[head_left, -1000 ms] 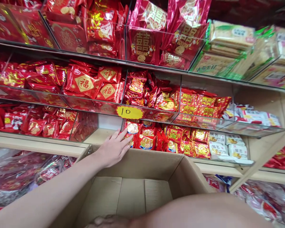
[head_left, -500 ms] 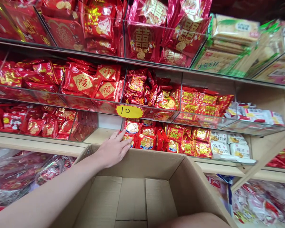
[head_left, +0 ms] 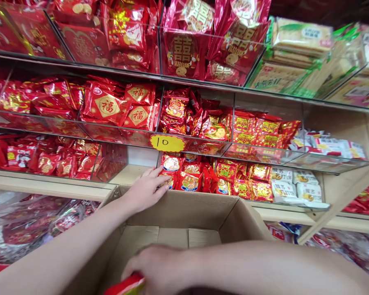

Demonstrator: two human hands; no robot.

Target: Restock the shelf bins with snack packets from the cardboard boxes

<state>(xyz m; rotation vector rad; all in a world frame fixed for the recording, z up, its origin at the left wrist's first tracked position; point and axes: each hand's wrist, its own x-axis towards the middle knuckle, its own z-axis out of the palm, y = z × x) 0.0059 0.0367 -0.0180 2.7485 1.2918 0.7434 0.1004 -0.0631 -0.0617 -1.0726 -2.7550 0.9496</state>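
Note:
My left hand (head_left: 146,189) rests over the far rim of an open cardboard box (head_left: 199,207). Its fingers are stretched out, with the tips at the left side of small red-and-gold snack packets (head_left: 189,180) on the lowest shelf. Whether they touch the packets I cannot tell. Inside the box, low in the picture, my right hand (head_left: 160,264) is closed on a red snack packet (head_left: 127,284) with a yellow-green part. That hand is blurred and the bottom edge of the picture cuts the packet off. Forearm and hand hide much of the box's floor.
Clear plastic bins (head_left: 203,145) of red packets line the middle shelf, one bearing a yellow "10" tag (head_left: 167,143). Larger pink-red bags (head_left: 184,53) and green-edged cracker packs (head_left: 298,41) fill the top shelf. White packets (head_left: 309,191) lie at lower right. Bagged goods (head_left: 33,225) sit below.
My right arm has swung in from the lower right, across the box, and its hand now shows with a red packet. My left hand stays at the box's far rim.

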